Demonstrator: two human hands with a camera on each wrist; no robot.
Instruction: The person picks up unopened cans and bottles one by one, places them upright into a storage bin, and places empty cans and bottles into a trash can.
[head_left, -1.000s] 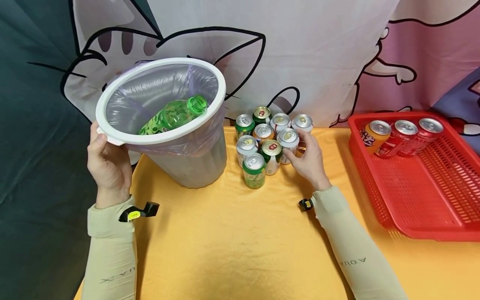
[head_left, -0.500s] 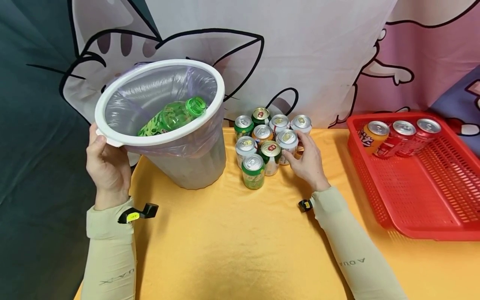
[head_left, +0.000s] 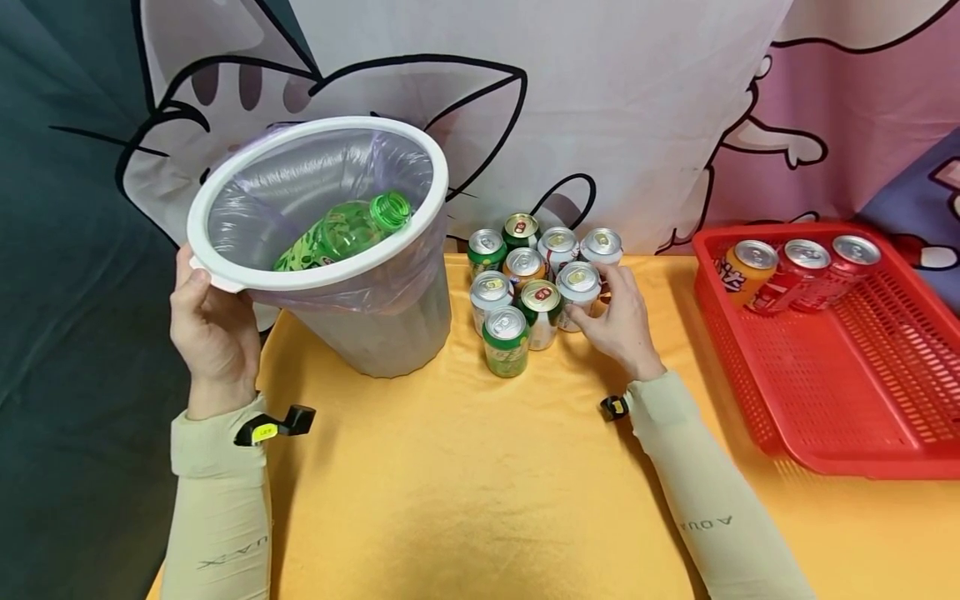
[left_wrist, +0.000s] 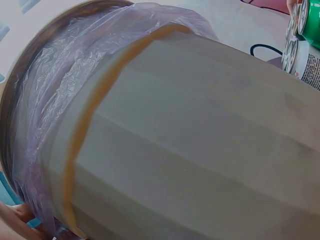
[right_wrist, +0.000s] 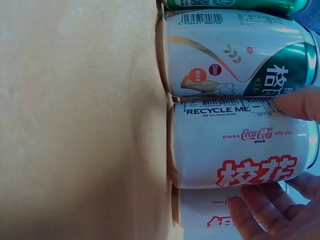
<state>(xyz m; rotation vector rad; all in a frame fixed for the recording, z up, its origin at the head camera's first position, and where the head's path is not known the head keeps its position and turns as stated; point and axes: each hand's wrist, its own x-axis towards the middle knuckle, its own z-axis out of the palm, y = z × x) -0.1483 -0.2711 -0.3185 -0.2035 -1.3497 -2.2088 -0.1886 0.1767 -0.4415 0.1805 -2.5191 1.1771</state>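
My left hand [head_left: 217, 337] grips the white rim of a grey trash bin [head_left: 375, 333], which leans toward me on the table. A purple-tinted liner [left_wrist: 60, 85] covers its inside, where a green plastic bottle [head_left: 348, 232] lies. At the right edge of a cluster of cans, my right hand [head_left: 621, 327] holds a white Coca-Cola can [right_wrist: 235, 142] between thumb and fingers. That can stands upright on the cloth. Beside it is a green-and-white can [right_wrist: 235, 55]; a green can [head_left: 506, 342] stands at the cluster's front.
A red plastic basket [head_left: 765, 392] stands at the right, with an orange can [head_left: 746, 279] and two red cans along its back wall. A yellow cloth [head_left: 450, 483] covers the table. A printed curtain [head_left: 637, 108] hangs behind.
The white can in my right hand has shifted slightly right, away from its neighbours, and the hand has moved with it. My left hand and the bin look unmoved.
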